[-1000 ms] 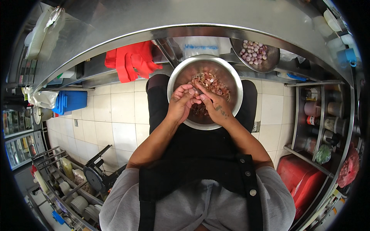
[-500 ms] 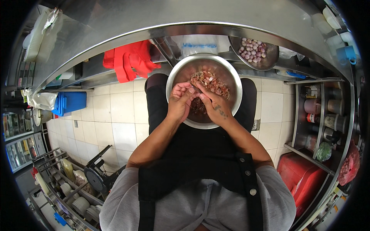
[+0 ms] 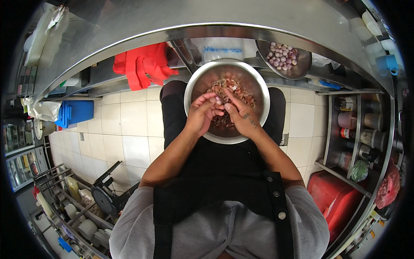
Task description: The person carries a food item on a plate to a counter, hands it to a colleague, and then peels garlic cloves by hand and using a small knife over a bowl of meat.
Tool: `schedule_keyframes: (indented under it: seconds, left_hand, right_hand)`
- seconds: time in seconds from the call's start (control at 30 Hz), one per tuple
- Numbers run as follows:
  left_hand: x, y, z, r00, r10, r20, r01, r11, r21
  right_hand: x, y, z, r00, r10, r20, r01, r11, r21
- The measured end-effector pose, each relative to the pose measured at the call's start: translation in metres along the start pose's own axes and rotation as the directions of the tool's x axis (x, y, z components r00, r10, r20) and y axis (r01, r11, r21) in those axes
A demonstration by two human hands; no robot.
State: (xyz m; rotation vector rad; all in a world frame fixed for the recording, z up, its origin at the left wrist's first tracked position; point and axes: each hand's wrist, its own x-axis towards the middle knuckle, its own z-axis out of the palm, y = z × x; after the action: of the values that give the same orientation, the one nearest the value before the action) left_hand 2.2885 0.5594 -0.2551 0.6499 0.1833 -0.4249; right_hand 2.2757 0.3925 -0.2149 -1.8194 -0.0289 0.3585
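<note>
A wide steel bowl (image 3: 264, 88) rests between my knees, holding a loose heap of reddish-brown papery peels (image 3: 241, 93). Over its near half, my left hand (image 3: 202, 113) is closed with a small pale pinkish shallot (image 3: 218, 102) at the fingertips. My right hand (image 3: 241, 117) faces it from the other side, its thumb and forefinger apart around the shallot's right side. Its thumb tip is close to the shallot; whether it touches cannot be made out. The right hand's lower fingers are partly hidden.
A dark metal bowl (image 3: 305, 64) of whole shallots (image 3: 282, 56) sits on the undershelf beneath the steel counter (image 3: 207, 17). Red cloth (image 3: 144, 64) hangs left of it. Shelving with jars (image 3: 373, 120) and a red bin (image 3: 330, 198) stand right; a blue bin (image 3: 77, 113) stands left.
My fingers have spread somewhat, and the shallot now shows between them. The right thumb and forefinger have moved apart. The whole view has shifted slightly.
</note>
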Motion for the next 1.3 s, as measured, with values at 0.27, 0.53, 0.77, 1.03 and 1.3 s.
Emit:
schedule_keyframes:
  seconds: [0.27, 0.53, 0.77, 1.03, 1.3]
  left_hand:
    - [-0.006, 0.002, 0.013, 0.997, -0.008, -0.081, 0.017, 0.993, 0.117]
    - [-0.006, 0.002, 0.014, 0.996, 0.006, -0.093, 0.008, 0.988, 0.154]
    - [-0.005, 0.003, 0.015, 0.991, -0.006, -0.130, 0.028, 0.985, 0.170]
    - [-0.004, 0.006, 0.010, 0.990, 0.020, -0.140, 0.004, 0.985, 0.172]
    - [-0.005, 0.001, 0.007, 0.993, 0.051, -0.105, -0.032, 0.985, 0.170]
  right_hand:
    - [-0.001, -0.007, -0.001, 0.994, -0.106, -0.003, 0.105, 0.990, -0.092]
    - [-0.003, 0.001, 0.002, 0.982, -0.189, -0.029, 0.172, 0.942, -0.289]
    - [-0.001, 0.002, 0.006, 0.979, -0.179, -0.102, 0.142, 0.945, -0.293]
    - [0.005, 0.009, -0.004, 0.968, 0.246, -0.043, -0.241, 0.966, 0.093]
    - [-0.003, -0.005, -0.002, 0.998, -0.019, 0.057, 0.021, 0.999, -0.033]
